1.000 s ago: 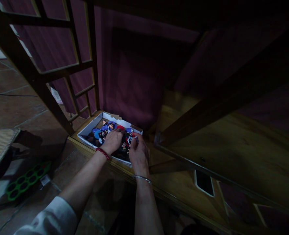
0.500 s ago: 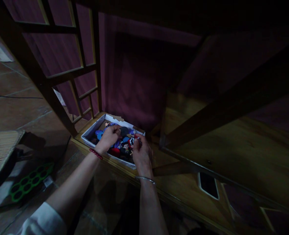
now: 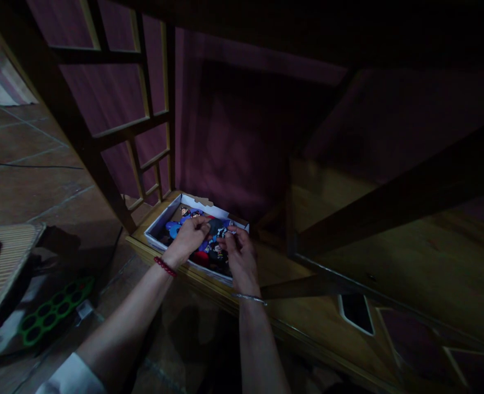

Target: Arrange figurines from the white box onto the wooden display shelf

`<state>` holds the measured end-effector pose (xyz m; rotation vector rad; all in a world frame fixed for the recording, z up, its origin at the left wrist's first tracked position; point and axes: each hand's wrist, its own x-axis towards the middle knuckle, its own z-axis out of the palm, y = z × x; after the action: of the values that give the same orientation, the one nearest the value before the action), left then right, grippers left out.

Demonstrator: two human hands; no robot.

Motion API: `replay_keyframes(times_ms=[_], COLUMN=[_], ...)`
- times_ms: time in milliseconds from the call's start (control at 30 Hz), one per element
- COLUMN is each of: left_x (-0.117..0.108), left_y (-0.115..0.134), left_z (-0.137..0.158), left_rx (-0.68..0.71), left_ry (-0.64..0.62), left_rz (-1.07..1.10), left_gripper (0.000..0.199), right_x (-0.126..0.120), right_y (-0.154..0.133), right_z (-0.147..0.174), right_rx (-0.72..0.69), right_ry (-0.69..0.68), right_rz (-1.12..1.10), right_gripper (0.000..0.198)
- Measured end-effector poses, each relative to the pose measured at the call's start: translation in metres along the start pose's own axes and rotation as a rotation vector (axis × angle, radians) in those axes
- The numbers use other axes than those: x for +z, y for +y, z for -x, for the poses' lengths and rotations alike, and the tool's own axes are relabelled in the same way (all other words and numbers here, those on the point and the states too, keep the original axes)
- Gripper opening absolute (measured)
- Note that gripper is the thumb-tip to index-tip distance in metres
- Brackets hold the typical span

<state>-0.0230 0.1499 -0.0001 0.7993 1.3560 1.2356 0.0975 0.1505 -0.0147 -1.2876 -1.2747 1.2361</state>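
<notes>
A shallow white cardboard box [image 3: 155, 242] rests on the wooden ledge, filled with small colourful cartoon figures [image 3: 215, 249] in blue, red and black. My left hand [image 3: 189, 239], with a red bead bracelet, reaches over the box. Its thumb and forefinger are closed at the edge of a dark grey rounded piece [image 3: 216, 226]. From the other side comes my right hand [image 3: 243, 260], wearing a silver bangle. Its bent fingers pinch a small figure with a black-and-white pattern [image 3: 222, 232], partly hidden by the fingertips. Blue pieces [image 3: 174, 229] lie left of my left hand.
The box stands on a wooden ledge [image 3: 280, 262], beside a lattice panel [image 3: 121, 134]. A phone [image 3: 356, 313] lies farther right. A slanting wooden beam [image 3: 365, 208] crosses at right. Down left are a green holder with round holes [image 3: 55, 312] and a slatted seat [image 3: 14, 249].
The whole view has shifted slightly, so things sit a little farther right and lower. Both hands remain over the box, and the right fingers have drawn closer to the left ones.
</notes>
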Motion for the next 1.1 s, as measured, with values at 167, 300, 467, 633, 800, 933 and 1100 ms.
replay_keyframes(times_ms=[167, 300, 467, 633, 800, 933, 1100], left_x=[-0.006, -0.009, -0.014, -0.019, -0.021, -0.019, -0.016], left_y=[-0.001, 0.000, 0.005, 0.004, 0.000, 0.002, 0.003], left_z=[0.000, 0.001, 0.005, 0.006, 0.005, 0.008, 0.011], left_rx=[-0.009, -0.011, -0.001, -0.004, -0.027, -0.039, -0.049], left_ry=[-0.015, -0.038, -0.078, -0.147, -0.199, -0.278, -0.348], left_rz=[0.074, 0.125, 0.135, 0.169, 0.252, 0.349, 0.421], left_gripper=[0.013, 0.013, 0.027, 0.037, 0.037, 0.036, 0.033], right_x=[0.007, 0.012, 0.014, 0.012, 0.011, 0.006, 0.000], right_y=[0.003, 0.003, -0.001, 0.003, 0.006, 0.002, -0.002], right_z=[0.001, 0.000, -0.001, -0.002, -0.004, -0.004, -0.003], right_rx=[0.024, 0.074, 0.069, 0.017, -0.051, -0.056, -0.033], right_ry=[-0.011, -0.041, -0.023, -0.005, 0.057, 0.074, 0.055], right_rz=[-0.053, -0.077, -0.079, 0.000, 0.062, 0.056, 0.003], right_gripper=[0.023, 0.023, 0.023, 0.027, 0.028, 0.024, 0.028])
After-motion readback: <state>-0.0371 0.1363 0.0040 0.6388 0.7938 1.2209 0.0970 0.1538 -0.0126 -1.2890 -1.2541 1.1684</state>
